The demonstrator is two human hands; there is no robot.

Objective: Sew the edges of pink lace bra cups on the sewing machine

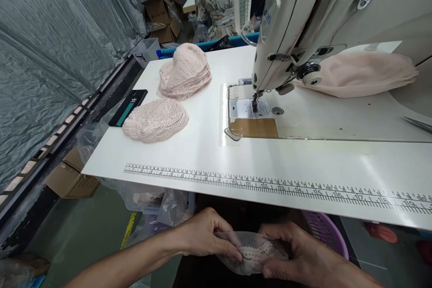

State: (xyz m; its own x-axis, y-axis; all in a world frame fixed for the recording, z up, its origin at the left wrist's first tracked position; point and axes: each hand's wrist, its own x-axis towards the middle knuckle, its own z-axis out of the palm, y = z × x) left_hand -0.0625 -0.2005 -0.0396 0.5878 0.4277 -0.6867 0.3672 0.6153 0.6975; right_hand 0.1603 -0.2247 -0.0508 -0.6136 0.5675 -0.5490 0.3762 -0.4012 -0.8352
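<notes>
Below the table's front edge, my left hand (216, 236) and my right hand (293, 252) hold a small piece of sheer fabric with lace trim (253, 252) between them. Thumb and fingers of each hand pinch one side of it. The piece looks cupped and pale, with a dotted lace band across its middle. On the table to the left lie two stacks of pink lace pieces, a nearer lace stack (155, 119) and a taller lace stack (185, 72) behind it.
A sewing machine (286, 31) stands on the white table (202, 153), which has a printed ruler along its front. A phone (128, 108) lies at the left. Pink fabric (361, 74) rests behind the machine's needle; scissors tips (418, 123) show at right. A purple basket (326, 234) sits below.
</notes>
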